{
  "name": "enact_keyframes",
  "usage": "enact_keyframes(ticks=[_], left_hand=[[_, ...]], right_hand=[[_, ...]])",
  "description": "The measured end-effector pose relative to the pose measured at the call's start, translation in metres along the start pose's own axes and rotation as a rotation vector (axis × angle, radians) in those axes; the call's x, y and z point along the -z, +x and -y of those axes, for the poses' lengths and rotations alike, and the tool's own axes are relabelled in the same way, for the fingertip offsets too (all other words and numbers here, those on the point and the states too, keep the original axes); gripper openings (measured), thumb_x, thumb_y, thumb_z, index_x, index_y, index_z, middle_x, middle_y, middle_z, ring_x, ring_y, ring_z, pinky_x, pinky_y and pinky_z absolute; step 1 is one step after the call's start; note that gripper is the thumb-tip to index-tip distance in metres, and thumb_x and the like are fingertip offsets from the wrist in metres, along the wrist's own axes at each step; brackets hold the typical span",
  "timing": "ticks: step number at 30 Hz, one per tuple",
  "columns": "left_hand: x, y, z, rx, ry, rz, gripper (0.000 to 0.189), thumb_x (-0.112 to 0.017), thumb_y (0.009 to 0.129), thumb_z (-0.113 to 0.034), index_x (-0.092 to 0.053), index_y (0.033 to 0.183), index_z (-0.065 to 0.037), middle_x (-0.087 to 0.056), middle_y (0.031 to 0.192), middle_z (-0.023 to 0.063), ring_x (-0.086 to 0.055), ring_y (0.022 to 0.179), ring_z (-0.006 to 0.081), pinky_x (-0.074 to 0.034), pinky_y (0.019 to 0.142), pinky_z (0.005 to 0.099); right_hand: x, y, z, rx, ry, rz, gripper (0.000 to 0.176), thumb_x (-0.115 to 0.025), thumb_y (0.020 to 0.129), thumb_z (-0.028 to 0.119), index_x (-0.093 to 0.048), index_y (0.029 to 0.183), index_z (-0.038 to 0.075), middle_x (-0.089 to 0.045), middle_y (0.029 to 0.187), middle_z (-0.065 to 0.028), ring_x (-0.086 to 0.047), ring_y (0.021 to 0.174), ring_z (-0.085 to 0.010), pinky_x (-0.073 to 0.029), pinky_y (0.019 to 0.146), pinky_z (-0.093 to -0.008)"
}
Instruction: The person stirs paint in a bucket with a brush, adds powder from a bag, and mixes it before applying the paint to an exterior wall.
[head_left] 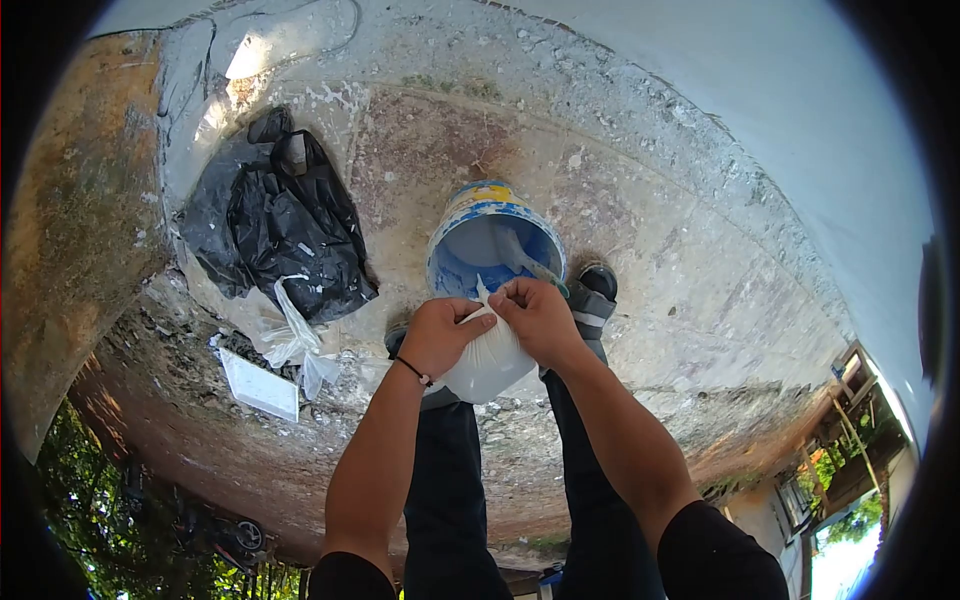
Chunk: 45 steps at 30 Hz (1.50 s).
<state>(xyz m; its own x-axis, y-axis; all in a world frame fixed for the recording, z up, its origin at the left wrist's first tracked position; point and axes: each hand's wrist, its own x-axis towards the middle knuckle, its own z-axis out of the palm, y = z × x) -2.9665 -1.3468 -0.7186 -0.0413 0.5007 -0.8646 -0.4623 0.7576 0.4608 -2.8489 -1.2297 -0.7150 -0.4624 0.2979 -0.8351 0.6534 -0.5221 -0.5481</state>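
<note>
A full white plastic bag [492, 368] hangs from my two hands, its gathered neck pinched between them. My left hand [444, 333] has thumb and fingers closed on the left side of the neck. My right hand [537, 318] grips the right side the same way. What is inside the bag looks pale; I cannot make out its kind. Just beyond my hands a blue-and-white bucket [438, 250] stands on the ground, with whitish material inside and a pale tool or handle leaning against its right inner wall.
To the left lies a crumpled black plastic bag [295, 225]. Near it are a torn white plastic bag [296, 335] and a flat white board [260, 385]. My shoe [597, 290] stands right of the bucket. A pale wall [800, 110] curves along the upper right.
</note>
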Motion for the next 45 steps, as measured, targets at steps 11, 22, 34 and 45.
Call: enact_keyframes(ticks=[11,22,34,45], left_hand=[[0.008,-0.009,-0.018,0.231,-0.193,0.195,0.034,-0.065,0.083,-0.023,-0.060,0.099,0.007,-0.064,0.086,0.0103,-0.062,0.074,0.0138,-0.048,0.067,0.0250],[0.013,-0.019,-0.043,0.283,0.066,0.393,0.057,-0.077,0.069,-0.037,-0.058,0.107,0.003,-0.063,0.097,0.0118,-0.062,0.087,0.0199,-0.048,0.077,0.0307],[0.007,-0.010,0.001,0.179,-0.177,0.289,0.053,-0.074,0.073,-0.030,-0.053,0.113,-0.001,-0.062,0.098,0.0106,-0.062,0.085,0.0200,-0.050,0.074,0.0306],[0.005,-0.011,0.020,0.154,-0.354,0.279,0.053,-0.055,0.087,-0.041,-0.047,0.120,0.000,-0.059,0.103,0.0102,-0.058,0.090,0.0160,-0.046,0.079,0.0278]], right_hand=[[-0.008,-0.010,0.021,-0.043,-0.109,-0.089,0.020,-0.061,0.083,0.017,-0.059,0.078,-0.002,-0.061,0.067,-0.0080,-0.056,0.059,-0.0114,-0.043,0.053,-0.0278],[-0.011,-0.007,0.016,-0.126,0.001,-0.080,0.022,-0.060,0.083,0.017,-0.060,0.080,-0.004,-0.062,0.069,-0.0091,-0.056,0.059,-0.0121,-0.043,0.053,-0.0279],[-0.009,0.011,0.005,-0.111,-0.034,-0.122,0.024,-0.063,0.083,0.020,-0.061,0.079,-0.004,-0.062,0.068,-0.0092,-0.055,0.057,-0.0124,-0.043,0.052,-0.0279],[-0.003,-0.003,0.017,-0.136,-0.079,0.091,0.039,-0.061,0.084,0.033,-0.064,0.092,-0.005,-0.063,0.072,-0.0109,-0.058,0.062,-0.0145,-0.046,0.057,-0.0287]])
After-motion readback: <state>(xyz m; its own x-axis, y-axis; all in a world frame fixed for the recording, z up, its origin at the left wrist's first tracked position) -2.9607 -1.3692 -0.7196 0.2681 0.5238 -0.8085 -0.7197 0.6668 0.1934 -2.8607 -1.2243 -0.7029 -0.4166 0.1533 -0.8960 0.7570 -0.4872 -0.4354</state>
